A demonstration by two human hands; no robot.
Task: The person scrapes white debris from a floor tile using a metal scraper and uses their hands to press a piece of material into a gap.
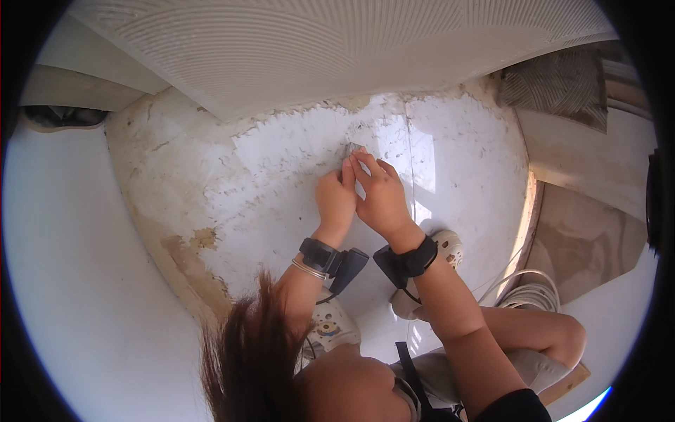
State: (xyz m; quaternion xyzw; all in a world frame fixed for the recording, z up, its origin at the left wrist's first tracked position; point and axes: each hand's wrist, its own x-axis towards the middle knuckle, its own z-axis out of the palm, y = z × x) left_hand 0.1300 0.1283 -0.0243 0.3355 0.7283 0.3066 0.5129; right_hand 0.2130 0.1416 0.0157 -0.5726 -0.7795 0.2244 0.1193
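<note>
We see both hands brought together near the middle of the view, over a white, smudged floor [274, 165]. Left hand [335, 200]: fingers closed in a pinch, tips at a small grey lump [354, 148]; we cannot see all of them. Right hand [384, 195]: fingers bent and drawn together, tips gripping the same lump from its right side. We note the lump at the fingertips, just ahead of the hands; we cannot tell whether it touches the floor.

Each wrist bears a black strap device, left [320, 257] and right [419, 259]; silver bangles [309, 269] sit beside the left one. Beyond the hands we record a pale panel [302, 53] combed with curved ridges. Rough tan residue [158, 176] edges the floor at left; a coiled white hose [531, 297] lies at lower right, near the bent knee.
</note>
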